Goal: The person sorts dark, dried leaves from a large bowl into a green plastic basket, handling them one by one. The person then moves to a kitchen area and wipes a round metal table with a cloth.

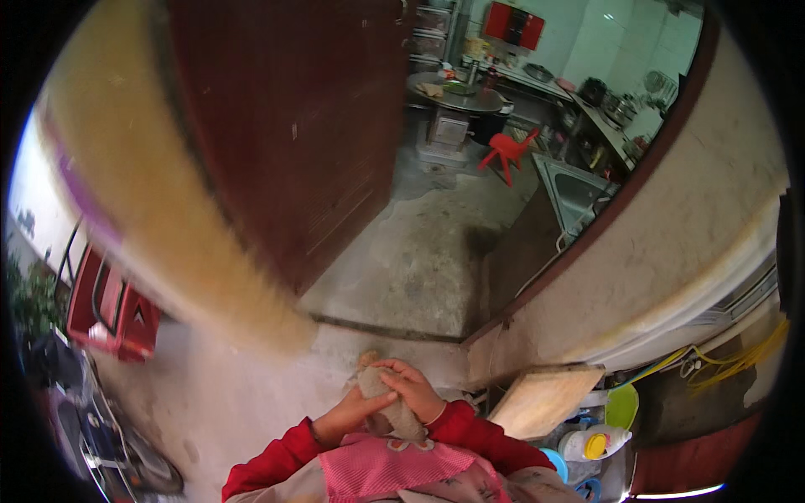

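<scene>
A bunched greyish-beige cloth (402,420), probably a towel, is held close to my body, just above a pink checked apron (390,468). My left hand (352,412) grips its left side with the thumb laid across it. From the right, my right hand (415,391) rests over the upper part of the same cloth, fingers curled on it. A small tan lump (368,358) sticks out beyond the fingers; whether it belongs to the cloth is unclear. The palms and part of the cloth are hidden.
Ahead, a dark red door (283,126) stands open onto a kitchen with a red chair (508,151), a round table (484,100) and a metal sink (575,192). A wooden board (547,399) and plastic containers (582,444) are at right. A motorcycle (107,434) and red crate (116,308) stand left.
</scene>
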